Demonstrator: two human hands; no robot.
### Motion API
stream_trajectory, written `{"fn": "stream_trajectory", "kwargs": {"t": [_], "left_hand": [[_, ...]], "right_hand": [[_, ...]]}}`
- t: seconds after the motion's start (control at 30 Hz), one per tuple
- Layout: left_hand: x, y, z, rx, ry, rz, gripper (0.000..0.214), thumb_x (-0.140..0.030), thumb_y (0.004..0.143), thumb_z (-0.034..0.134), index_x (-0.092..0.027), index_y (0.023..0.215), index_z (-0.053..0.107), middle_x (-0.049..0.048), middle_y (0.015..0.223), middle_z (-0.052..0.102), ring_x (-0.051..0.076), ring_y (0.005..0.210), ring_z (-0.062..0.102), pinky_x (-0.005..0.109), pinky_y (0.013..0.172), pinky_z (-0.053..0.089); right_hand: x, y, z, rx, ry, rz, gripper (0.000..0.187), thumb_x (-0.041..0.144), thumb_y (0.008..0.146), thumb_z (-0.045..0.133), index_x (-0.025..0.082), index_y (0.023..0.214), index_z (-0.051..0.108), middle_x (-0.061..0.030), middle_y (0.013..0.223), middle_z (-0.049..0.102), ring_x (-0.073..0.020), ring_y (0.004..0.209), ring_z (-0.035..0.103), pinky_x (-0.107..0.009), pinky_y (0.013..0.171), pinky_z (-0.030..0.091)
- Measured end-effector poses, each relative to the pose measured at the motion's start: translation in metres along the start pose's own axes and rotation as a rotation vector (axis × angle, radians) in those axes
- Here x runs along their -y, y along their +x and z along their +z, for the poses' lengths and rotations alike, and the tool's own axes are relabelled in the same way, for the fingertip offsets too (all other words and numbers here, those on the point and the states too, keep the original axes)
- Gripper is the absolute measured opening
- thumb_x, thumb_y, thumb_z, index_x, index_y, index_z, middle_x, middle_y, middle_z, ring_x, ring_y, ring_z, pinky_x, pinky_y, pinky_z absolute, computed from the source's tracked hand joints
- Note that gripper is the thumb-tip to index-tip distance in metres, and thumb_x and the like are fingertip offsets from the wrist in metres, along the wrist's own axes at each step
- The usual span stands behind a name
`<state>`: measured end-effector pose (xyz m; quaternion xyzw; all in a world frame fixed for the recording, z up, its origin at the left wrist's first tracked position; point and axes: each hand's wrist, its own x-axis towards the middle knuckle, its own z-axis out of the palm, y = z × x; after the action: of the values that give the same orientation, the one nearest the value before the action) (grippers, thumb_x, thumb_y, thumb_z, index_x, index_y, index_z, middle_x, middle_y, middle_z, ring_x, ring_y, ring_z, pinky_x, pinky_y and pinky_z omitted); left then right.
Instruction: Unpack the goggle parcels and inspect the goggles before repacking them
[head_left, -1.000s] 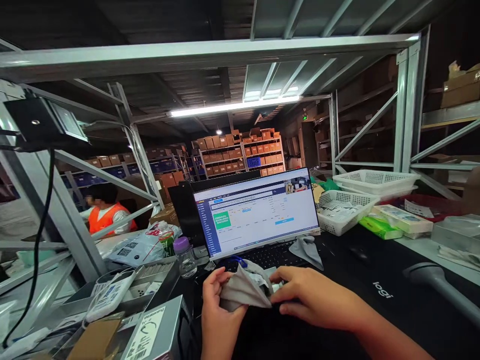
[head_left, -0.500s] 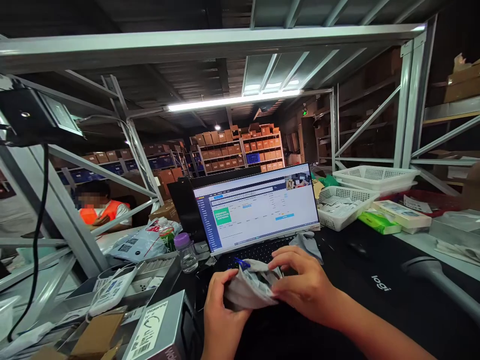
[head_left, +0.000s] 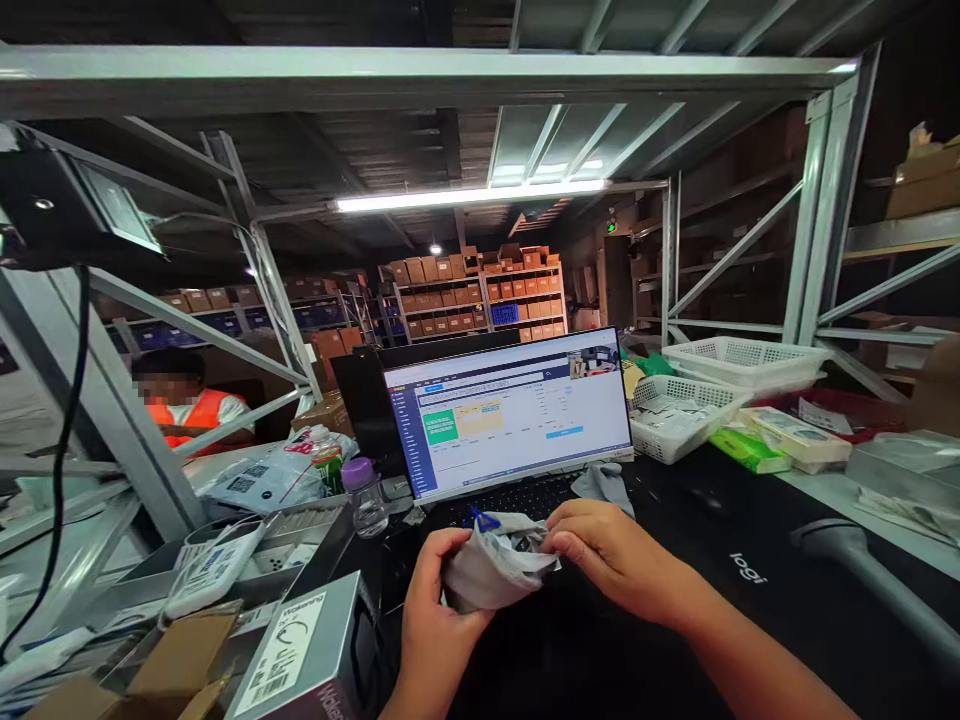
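Note:
My left hand is closed around a small light-grey drawstring pouch with a blue cord at its far side. The pouch is tilted, and its mouth is open towards the right. Pale and dark contents show inside, too jumbled to name. At the right edge of the mouth, the thumb and fingers of my right hand are pinched together on the pouch. Whether they also grip some of the contents is hidden. Behind the pouch lies another grey cloth piece, near the keyboard.
A lit monitor stands ahead. To the right are a barcode scanner, a mouse and white baskets. A purple-capped bottle and a grey box are on the left. Beyond the rack sits a person.
My right hand's fingers have drawn closer together at the pouch's mouth, and the pouch is turned slightly. On the monitor, a pale orange panel has appeared beside the green block.

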<state>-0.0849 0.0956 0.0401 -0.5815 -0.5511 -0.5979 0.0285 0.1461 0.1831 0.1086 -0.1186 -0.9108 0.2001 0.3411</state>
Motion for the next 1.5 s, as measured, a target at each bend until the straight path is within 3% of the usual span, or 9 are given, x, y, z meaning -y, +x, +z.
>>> {"fn": "stream_trajectory", "kwargs": {"t": [0.13,0.33,0.63,0.77,0.9,1.1,1.27,1.4,1.5], "left_hand": [[-0.006,0.002,-0.002,0.002,0.047,0.200,0.049,-0.025,0.067,0.083,-0.025,0.109,0.058,0.0014,0.103,0.064,0.019,0.091,0.065,0.029,0.080,0.056],[-0.012,0.006,-0.006,0.188,0.103,0.409,0.048,-0.019,0.074,0.079,-0.027,0.114,0.054,0.0018,0.104,0.064,0.017,0.091,0.065,0.026,0.079,0.055],[-0.018,0.001,-0.013,0.326,0.286,0.327,0.044,-0.011,0.080,0.069,-0.024,0.120,0.055,0.0068,0.116,0.065,0.021,0.103,0.063,0.033,0.089,0.053],[-0.019,0.000,-0.008,0.337,0.199,0.187,0.043,-0.016,0.078,0.072,-0.026,0.118,0.059,0.0053,0.112,0.067,0.022,0.100,0.065,0.033,0.087,0.053],[-0.005,-0.003,0.001,0.159,-0.010,-0.034,0.061,-0.036,0.072,0.077,-0.024,0.128,0.055,0.0091,0.124,0.065,0.026,0.106,0.064,0.039,0.092,0.052],[0.003,-0.022,0.008,0.023,-0.509,-0.625,0.078,-0.077,0.081,0.055,-0.016,0.130,0.054,0.0173,0.120,0.066,0.027,0.095,0.069,0.036,0.073,0.056],[-0.013,-0.029,-0.001,-0.031,-0.837,-1.009,0.050,-0.047,0.078,0.079,-0.018,0.116,0.063,0.0088,0.111,0.071,0.020,0.091,0.070,0.024,0.069,0.058],[-0.008,-0.032,-0.012,-0.202,-0.882,-1.032,0.034,-0.023,0.068,0.088,-0.014,0.095,0.070,0.0044,0.095,0.074,0.013,0.081,0.070,0.017,0.075,0.058],[0.007,-0.044,-0.017,-0.176,-0.757,-0.998,0.038,-0.026,0.056,0.094,-0.016,0.083,0.070,0.0023,0.081,0.074,0.015,0.072,0.071,0.019,0.069,0.059]], "right_hand": [[-0.005,0.000,0.011,-0.030,0.044,0.060,0.013,0.026,0.090,0.067,0.022,0.099,0.076,-0.0030,0.099,0.073,-0.0148,0.085,0.066,-0.023,0.073,0.047],[-0.008,-0.001,0.023,-0.028,-0.016,0.094,0.030,0.013,0.075,0.076,0.023,0.103,0.074,-0.0018,0.094,0.075,-0.0160,0.078,0.066,-0.024,0.068,0.044],[0.002,0.002,0.033,-0.108,0.178,0.130,0.020,0.005,0.073,0.070,0.021,0.084,0.074,-0.0003,0.090,0.073,-0.0165,0.083,0.066,-0.024,0.073,0.046],[0.002,0.002,0.042,-0.127,0.221,0.256,0.018,0.005,0.070,0.063,0.020,0.079,0.070,0.0011,0.079,0.070,-0.0145,0.072,0.062,-0.022,0.063,0.044],[-0.007,0.002,0.035,-0.239,0.215,0.328,0.010,0.014,0.076,0.061,0.019,0.079,0.069,0.0017,0.069,0.067,-0.0138,0.063,0.058,-0.024,0.057,0.037],[-0.024,0.010,0.020,-0.428,0.693,0.328,0.012,0.024,0.070,0.074,0.017,0.073,0.065,0.0019,0.066,0.063,-0.0140,0.061,0.057,-0.025,0.057,0.044],[-0.029,0.014,0.037,-0.256,0.782,0.268,0.017,0.031,0.067,0.083,0.017,0.069,0.075,-0.0071,0.094,0.071,-0.0219,0.086,0.066,-0.030,0.070,0.054],[-0.039,0.015,0.033,-0.052,0.792,0.289,0.020,0.034,0.059,0.090,0.019,0.066,0.079,-0.0110,0.115,0.070,-0.0282,0.102,0.066,-0.037,0.081,0.057],[-0.049,0.017,0.021,0.023,0.824,0.285,0.023,0.034,0.055,0.093,0.020,0.066,0.080,-0.0113,0.117,0.070,-0.0278,0.102,0.066,-0.039,0.085,0.055]]}}
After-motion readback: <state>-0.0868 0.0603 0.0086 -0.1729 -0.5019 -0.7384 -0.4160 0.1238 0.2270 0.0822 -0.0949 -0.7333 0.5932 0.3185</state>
